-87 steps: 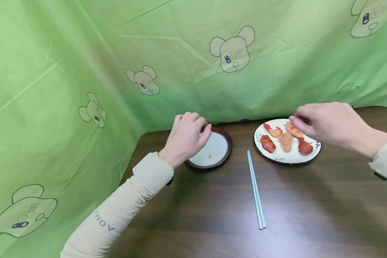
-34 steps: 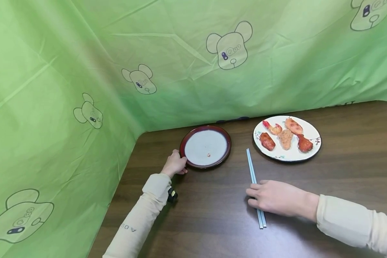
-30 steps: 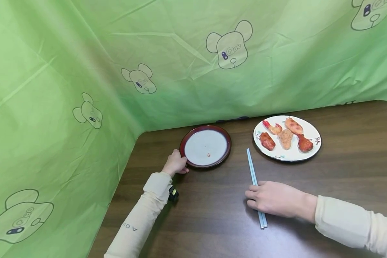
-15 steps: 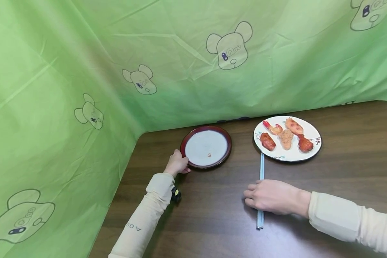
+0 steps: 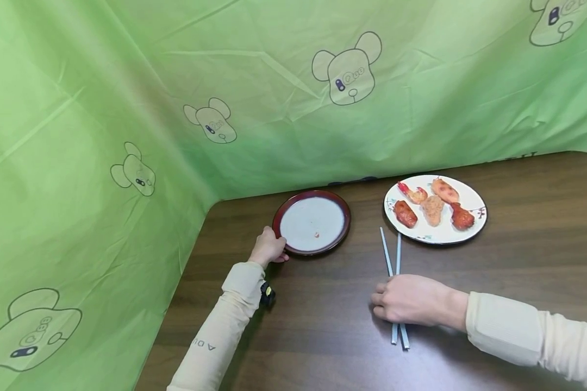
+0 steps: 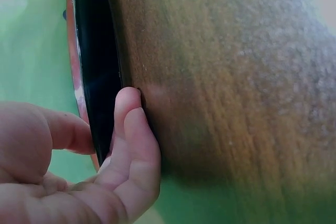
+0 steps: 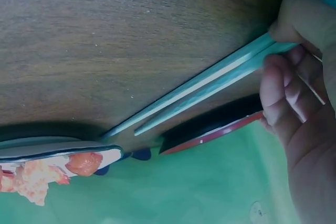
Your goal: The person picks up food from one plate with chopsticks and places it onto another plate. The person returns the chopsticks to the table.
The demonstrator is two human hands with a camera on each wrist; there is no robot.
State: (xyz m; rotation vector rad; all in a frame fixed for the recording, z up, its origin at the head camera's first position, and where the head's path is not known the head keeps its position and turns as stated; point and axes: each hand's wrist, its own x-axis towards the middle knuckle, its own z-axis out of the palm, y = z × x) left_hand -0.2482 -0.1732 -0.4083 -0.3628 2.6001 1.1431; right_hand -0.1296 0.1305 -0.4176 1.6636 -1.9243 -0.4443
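My left hand (image 5: 268, 247) grips the near-left rim of a round plate (image 5: 310, 217) with a pale centre and a brown-red edge. In the left wrist view the thumb lies at the rim and the curled fingers (image 6: 142, 145) meet the dark underside. My right hand (image 5: 413, 300) holds a pair of light blue chopsticks (image 5: 386, 251) around their middle, low over the table. The chopsticks cross under the hand, their tips spread apart and pointing away. In the right wrist view thumb and fingers close on the chopsticks (image 7: 226, 66); part of the grip is hidden.
A white flowered plate (image 5: 445, 234) stands at the back right, bearing a shrimp (image 5: 413, 193), a drumstick (image 5: 462, 217) and several other fried pieces. A small crumb (image 5: 316, 234) lies on the red-rimmed plate. Green cloth (image 5: 274, 98) hangs behind and left of the wooden table (image 5: 323, 315).
My left hand came down to the plate's rim and stayed. My right hand left the food plate, took hold of the chopsticks, turned them, and their tips have spread from parallel to crossed.
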